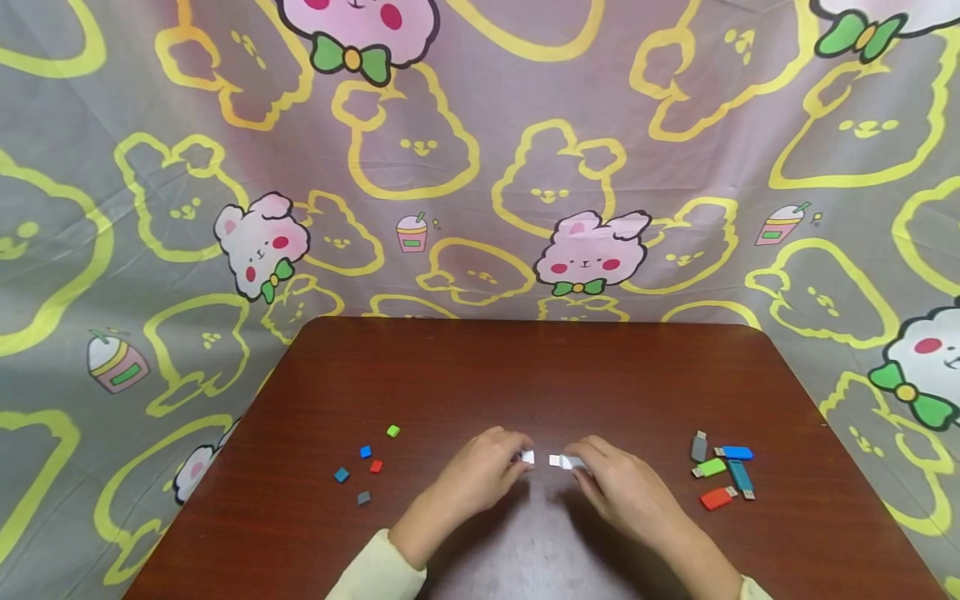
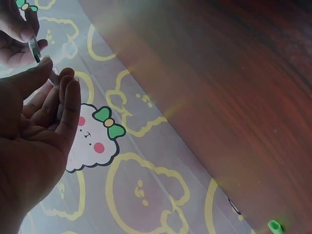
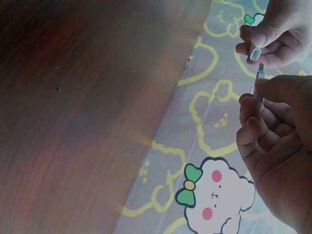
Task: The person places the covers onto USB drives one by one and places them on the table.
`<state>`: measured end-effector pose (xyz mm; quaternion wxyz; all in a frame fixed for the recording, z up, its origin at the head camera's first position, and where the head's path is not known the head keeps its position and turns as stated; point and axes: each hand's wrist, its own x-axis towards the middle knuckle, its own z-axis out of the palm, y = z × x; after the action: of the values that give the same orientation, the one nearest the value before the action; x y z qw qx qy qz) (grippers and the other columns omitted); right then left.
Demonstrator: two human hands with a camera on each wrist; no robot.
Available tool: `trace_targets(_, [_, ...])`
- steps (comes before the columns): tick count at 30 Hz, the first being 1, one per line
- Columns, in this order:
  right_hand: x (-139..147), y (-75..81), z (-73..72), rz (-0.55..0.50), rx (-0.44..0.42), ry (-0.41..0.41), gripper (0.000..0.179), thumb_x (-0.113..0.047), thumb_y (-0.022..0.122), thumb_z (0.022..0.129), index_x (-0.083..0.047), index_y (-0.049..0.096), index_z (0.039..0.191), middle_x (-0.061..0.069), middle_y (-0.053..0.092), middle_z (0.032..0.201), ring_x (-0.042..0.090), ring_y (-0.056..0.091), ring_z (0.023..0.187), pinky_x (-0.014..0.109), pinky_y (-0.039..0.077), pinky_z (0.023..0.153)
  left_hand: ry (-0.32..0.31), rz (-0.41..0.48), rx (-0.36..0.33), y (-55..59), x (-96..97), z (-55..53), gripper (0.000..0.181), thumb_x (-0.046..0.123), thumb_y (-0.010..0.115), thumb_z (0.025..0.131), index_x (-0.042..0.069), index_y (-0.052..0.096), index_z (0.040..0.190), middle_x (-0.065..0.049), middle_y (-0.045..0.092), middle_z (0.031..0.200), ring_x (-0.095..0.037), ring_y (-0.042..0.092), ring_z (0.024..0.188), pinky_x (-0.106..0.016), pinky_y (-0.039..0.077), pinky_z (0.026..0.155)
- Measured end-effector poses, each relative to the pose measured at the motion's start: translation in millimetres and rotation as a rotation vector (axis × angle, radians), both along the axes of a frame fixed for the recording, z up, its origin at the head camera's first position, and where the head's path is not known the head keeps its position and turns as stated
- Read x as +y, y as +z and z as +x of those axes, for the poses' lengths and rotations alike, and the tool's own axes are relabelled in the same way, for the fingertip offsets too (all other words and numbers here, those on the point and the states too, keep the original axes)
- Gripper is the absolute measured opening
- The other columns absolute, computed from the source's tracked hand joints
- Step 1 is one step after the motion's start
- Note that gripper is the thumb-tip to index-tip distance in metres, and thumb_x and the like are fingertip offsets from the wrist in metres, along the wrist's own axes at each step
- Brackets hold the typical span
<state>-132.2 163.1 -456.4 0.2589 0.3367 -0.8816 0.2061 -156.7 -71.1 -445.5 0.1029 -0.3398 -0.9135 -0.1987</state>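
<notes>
In the head view my left hand pinches a small white USB cap between thumb and fingers. Facing it across a narrow gap, my right hand holds a white USB flash drive, its metal plug pointing left at the cap. Cap and drive are apart. The right wrist view shows the hollow opening of the cap close to the plug of the drive. Both hands are above the brown table.
Uncapped flash drives in grey, blue, green, teal and red lie at the right. Loose caps, among them a green cap and a red cap, are scattered at the left. A patterned cloth hangs behind.
</notes>
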Motion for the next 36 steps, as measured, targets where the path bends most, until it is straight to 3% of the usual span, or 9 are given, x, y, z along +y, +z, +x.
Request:
trace_targets(18, [-6.3,3.2,-1.0,-0.013,-0.02,0.02,0.027,-0.003,0.082,0.079,-0.011,0.07,0.101,-0.006,0.068,0.096,0.007,0.066,0.078,0.028,0.056,0.062,-0.004,-0.014,0.01,1.3,7.1,2.7,0.017,0.026,0.077,0.091,0.017,0.074,0.105,0.009,0.072,0.091,-0.005,0.058,0.081,-0.019,0.048,0.07])
trace_targets(36, [-5.4,1.5,-2.7,0.008,-0.038,0.016,0.027,-0.003,0.082,0.079,-0.011,0.07,0.101,-0.005,0.068,0.096,0.007,0.066,0.079,0.027,0.056,0.064,-0.024,0.023,0.004,-1.3,9.1,3.4,0.016,0.024,0.077,0.091,0.016,0.071,0.103,0.009,0.071,0.091,-0.004,0.057,0.081,-0.016,0.047,0.071])
